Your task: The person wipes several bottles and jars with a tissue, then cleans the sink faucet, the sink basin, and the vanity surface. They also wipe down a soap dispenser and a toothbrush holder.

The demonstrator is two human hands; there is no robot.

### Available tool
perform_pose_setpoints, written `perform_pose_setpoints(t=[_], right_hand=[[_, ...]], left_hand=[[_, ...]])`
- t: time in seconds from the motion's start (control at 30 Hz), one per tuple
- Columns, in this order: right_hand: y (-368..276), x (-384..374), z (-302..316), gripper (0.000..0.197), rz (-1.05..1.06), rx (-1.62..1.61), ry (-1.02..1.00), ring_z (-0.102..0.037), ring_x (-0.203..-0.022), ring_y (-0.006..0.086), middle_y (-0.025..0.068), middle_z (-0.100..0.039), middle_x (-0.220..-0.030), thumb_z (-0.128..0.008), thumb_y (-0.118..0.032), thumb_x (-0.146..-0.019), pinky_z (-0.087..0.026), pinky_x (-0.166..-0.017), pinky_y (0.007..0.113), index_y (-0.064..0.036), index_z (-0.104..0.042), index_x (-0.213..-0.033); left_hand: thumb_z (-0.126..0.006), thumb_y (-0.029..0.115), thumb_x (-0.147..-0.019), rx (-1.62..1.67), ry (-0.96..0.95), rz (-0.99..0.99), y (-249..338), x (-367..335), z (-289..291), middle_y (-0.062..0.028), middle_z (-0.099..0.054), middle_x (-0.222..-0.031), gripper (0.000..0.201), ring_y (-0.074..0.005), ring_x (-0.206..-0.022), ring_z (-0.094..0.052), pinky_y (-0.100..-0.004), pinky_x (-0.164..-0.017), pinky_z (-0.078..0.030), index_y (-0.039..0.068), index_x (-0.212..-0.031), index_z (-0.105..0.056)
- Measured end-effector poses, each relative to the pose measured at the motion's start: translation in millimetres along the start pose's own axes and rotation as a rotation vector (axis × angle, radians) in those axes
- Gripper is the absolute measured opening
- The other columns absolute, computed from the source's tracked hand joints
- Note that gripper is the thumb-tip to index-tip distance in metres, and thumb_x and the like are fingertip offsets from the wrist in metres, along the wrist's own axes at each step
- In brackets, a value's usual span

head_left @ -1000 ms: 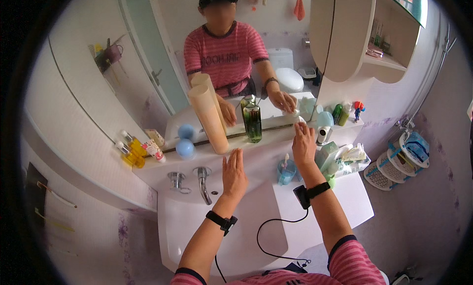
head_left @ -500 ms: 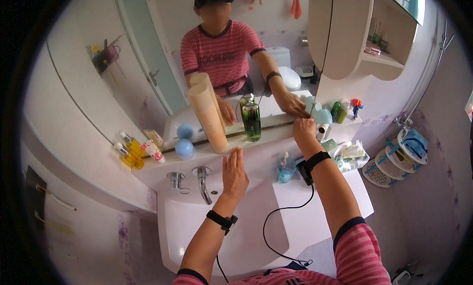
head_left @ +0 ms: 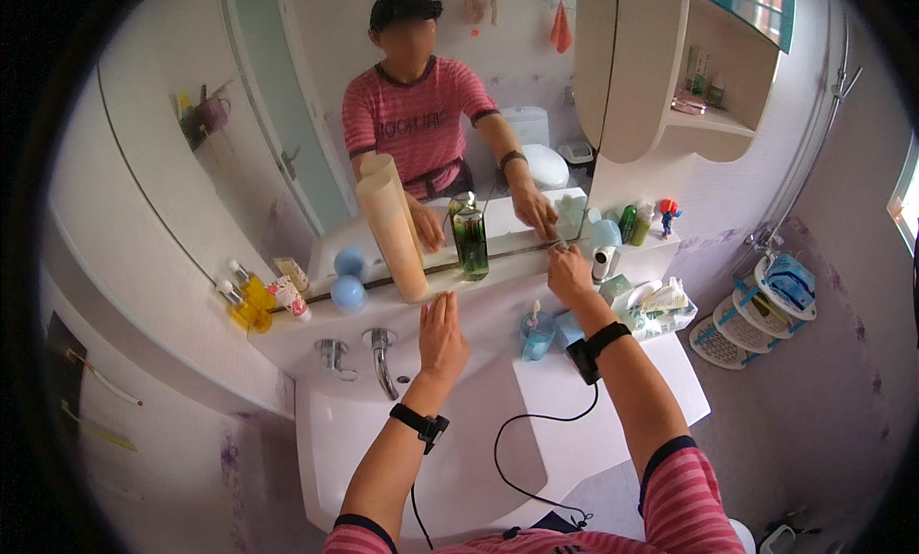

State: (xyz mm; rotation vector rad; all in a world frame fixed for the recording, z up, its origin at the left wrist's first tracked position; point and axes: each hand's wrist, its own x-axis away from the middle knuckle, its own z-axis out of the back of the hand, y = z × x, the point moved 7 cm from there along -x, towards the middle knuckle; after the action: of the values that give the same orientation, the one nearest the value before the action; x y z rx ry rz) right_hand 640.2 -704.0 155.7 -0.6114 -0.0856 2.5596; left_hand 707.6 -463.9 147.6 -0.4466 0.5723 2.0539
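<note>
My left hand (head_left: 443,334) is open, with its fingers stretched out toward the shelf edge. Its fingertips are just beside the base of a tall beige bottle (head_left: 397,238) that stands against the mirror. To the right of this is a clear bottle of green liquid (head_left: 471,248). My right hand (head_left: 571,276) reaches the shelf between the green bottle and a white-and-black tube-shaped item (head_left: 601,264). Its fingers are pinched together near the mirror's lower edge. Something small seems to be at the fingertips, too small to name. Both wrists wear black bands.
A blue ball (head_left: 347,293), pump bottles of yellow liquid (head_left: 247,310) and a floral tube (head_left: 290,300) line the shelf's left. Below are a tap (head_left: 383,362) and the basin (head_left: 335,477). A blue cup (head_left: 537,336) and tissue pack (head_left: 661,310) stand right. A black cable (head_left: 498,449) trails across.
The whole view has shifted slightly left. My right hand has drawn back a little from the mirror, its fingers now pinched forward. My left hand keeps its place by the beige bottle.
</note>
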Motion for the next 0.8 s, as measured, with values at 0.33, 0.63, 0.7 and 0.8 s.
perform_pose_setpoints(t=[0.33,0.63,0.7,0.8], right_hand=[[-33,8,-5,0.029,0.007,0.035,0.014,-0.05,-0.102,0.0303,0.0127,-0.057,-0.109,-0.049,-0.006,-0.082,-0.052,-0.076,0.036,0.0012,-0.056,-0.11],[5,-5,5,0.02,-0.185,0.039,-0.016,-0.056,-0.092,0.031,0.0145,-0.065,-0.091,-0.051,-0.007,-0.079,-0.04,-0.087,0.036,-0.0007,-0.067,-0.089],[-11,13,4,0.02,0.047,-0.128,0.115,-0.056,-0.093,0.0326,0.0155,-0.065,-0.09,-0.051,-0.004,-0.078,-0.041,-0.086,0.036,-0.0009,-0.067,-0.09],[-19,16,25,0.023,0.141,-0.372,0.245,-0.056,-0.095,0.0351,0.0168,-0.065,-0.09,-0.05,0.002,-0.077,-0.043,-0.085,0.037,-0.0008,-0.065,-0.093]], left_hand=[[-0.054,-0.002,-0.072,-0.049,-0.025,-0.003,-3,-2,-2,-0.0149,-0.043,-0.128,0.059,-0.0269,-0.125,-0.038,-0.0427,-0.107,-0.027,-0.002,-0.129,-0.038],[-0.056,0.001,-0.072,-0.042,-0.041,-0.016,1,-6,-2,-0.0148,-0.044,-0.129,0.06,-0.0253,-0.125,-0.038,-0.042,-0.108,-0.024,-0.002,-0.129,-0.038],[-0.056,0.001,-0.072,-0.035,-0.058,-0.006,2,-5,0,-0.0148,-0.045,-0.129,0.06,-0.0252,-0.125,-0.038,-0.0421,-0.108,-0.024,-0.002,-0.129,-0.037],[-0.056,0.002,-0.073,-0.044,-0.069,0.004,1,-5,-4,-0.0149,-0.046,-0.128,0.059,-0.0252,-0.125,-0.039,-0.0423,-0.109,-0.023,-0.003,-0.129,-0.038]])
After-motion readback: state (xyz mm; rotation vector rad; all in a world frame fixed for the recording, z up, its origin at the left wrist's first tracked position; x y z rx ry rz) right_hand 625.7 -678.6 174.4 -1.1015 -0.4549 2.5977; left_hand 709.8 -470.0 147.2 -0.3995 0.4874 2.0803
